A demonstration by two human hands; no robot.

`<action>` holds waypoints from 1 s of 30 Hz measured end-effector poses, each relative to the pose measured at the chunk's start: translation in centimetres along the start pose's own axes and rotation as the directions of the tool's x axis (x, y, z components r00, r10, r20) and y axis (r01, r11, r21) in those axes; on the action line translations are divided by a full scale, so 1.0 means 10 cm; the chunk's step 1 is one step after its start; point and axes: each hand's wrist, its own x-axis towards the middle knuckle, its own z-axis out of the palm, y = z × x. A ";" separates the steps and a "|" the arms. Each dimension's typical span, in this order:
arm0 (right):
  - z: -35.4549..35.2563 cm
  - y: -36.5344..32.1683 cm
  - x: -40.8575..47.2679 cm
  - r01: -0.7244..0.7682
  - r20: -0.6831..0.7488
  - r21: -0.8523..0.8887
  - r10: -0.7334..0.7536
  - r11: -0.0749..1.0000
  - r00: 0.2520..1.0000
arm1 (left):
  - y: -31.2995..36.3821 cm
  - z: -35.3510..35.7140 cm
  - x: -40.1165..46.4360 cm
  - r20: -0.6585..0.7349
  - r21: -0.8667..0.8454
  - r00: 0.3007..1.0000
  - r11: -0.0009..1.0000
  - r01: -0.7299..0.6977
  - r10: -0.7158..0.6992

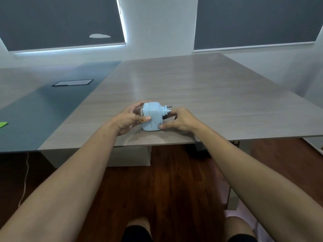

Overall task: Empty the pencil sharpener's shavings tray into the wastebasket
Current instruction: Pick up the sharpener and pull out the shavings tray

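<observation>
Mid-frame, our left hand [130,119] and right hand [181,121] both gripping the pale blue pencil sharpener [151,117], on the wooden table [209,95]

Pale wood table [209,95], dark wood floor [174,180], grey blinds [61,23] on white walls

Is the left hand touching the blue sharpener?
Touching. The head view shows the left hand with its thumb pressed on the sharpener front.

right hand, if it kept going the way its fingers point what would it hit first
The right hand points left, with its thumb already at the base of the sharpener. Going on, it would press into the sharpener itself, and beyond that likely the left hand.
</observation>
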 end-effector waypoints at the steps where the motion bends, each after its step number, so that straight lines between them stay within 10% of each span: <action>1: -0.01 -0.01 0.00 0.004 0.014 0.002 -0.004 1.000 1.000 | 0.00 0.00 0.00 0.001 -0.003 1.000 1.000 -0.002 0.002; 30: -0.58 0.45 -0.37 -0.106 -0.199 0.105 0.125 0.989 0.972 | 0.06 0.13 0.00 -0.089 0.211 0.996 0.977 0.024 -0.006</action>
